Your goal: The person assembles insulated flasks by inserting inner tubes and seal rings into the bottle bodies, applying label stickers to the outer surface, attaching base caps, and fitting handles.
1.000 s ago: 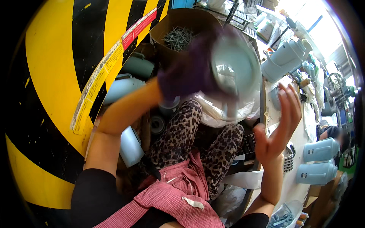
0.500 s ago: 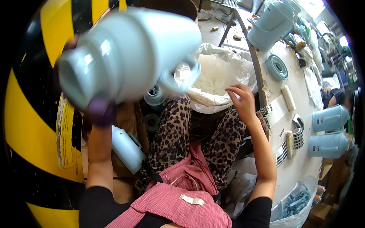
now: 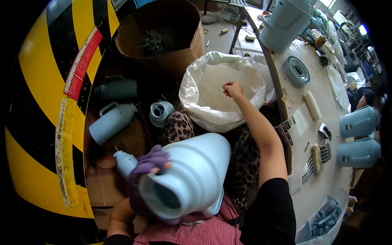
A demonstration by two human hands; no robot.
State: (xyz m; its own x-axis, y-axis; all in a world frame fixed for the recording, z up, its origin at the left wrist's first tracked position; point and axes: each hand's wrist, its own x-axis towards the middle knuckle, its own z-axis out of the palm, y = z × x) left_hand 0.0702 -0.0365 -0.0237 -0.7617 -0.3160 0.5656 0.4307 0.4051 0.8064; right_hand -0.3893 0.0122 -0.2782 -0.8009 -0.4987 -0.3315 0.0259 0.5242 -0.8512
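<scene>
A light blue plastic jug shell (image 3: pixel 204 167) lies tilted over my lap, its wide open mouth toward me. My left hand (image 3: pixel 149 163), in a purple glove with bare fingertips, is wrapped around it by the mouth. My bare right hand (image 3: pixel 233 89) hangs over a white sack (image 3: pixel 190 79) holding whitish contents, too blurred to name. Its fingers are pinched together; whatever they hold is too small to make out. Left of my legs lie a pale blue jug with a handle (image 3: pixel 112 122) and a smaller blue piece (image 3: pixel 125 162), partly behind my glove.
A yellow-and-black striped machine panel (image 3: pixel 36 102) curves along my left. Beyond the sack stands a cardboard drum (image 3: pixel 179 61) with dark wiry scraps. On the right-hand workbench (image 3: pixel 300 171) are a tall blue jug (image 3: pixel 286 28), a ring-shaped part (image 3: pixel 296 71) and two blue jugs (image 3: pixel 359 153).
My left hand has brought the jug shell down from the upper left to my lap. My right hand has moved left and farther over the sack, its fingers now closed.
</scene>
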